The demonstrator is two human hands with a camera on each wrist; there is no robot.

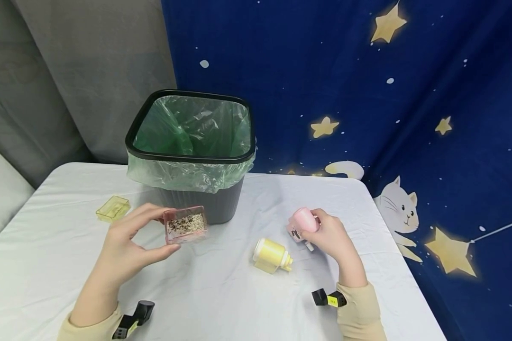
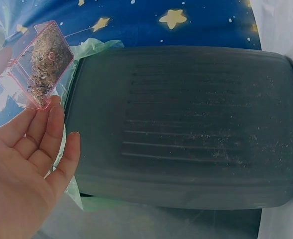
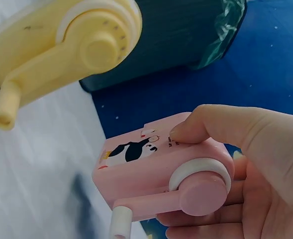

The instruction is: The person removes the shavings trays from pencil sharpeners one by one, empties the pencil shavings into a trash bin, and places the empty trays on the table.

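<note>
Firstly, left hand: thumb and fingers set well apart, pinching the pink tray at opposite edges.
Pink tray: raised off the counter, before the bin's front wall and below its opening; see-through, its open face turned toward the head camera.
Shavings: light and dark bits, lying inside the pink tray.
Right hand: gripping the pink sharpener, thumb on the printed face, fingers curled behind and beneath.
Pink sharpener: held at the counter's right side; panda print, crank with white knob. Contact with the counter cannot be determined.
Yellow sharpener: resting on the counter between the hands, nearer the right; crank at its right end.
Yellow tray: on the counter, left of the bin, just beyond the left hand.
Bin: dark grey, black-rimmed, upright at the counter's far side.
Bag: green, translucent, lining the bin and folded over its rim.
Counter: covered in white cloth.
Backdrop: blue curtain with stars and a cat; grey curtain at left.
</note>
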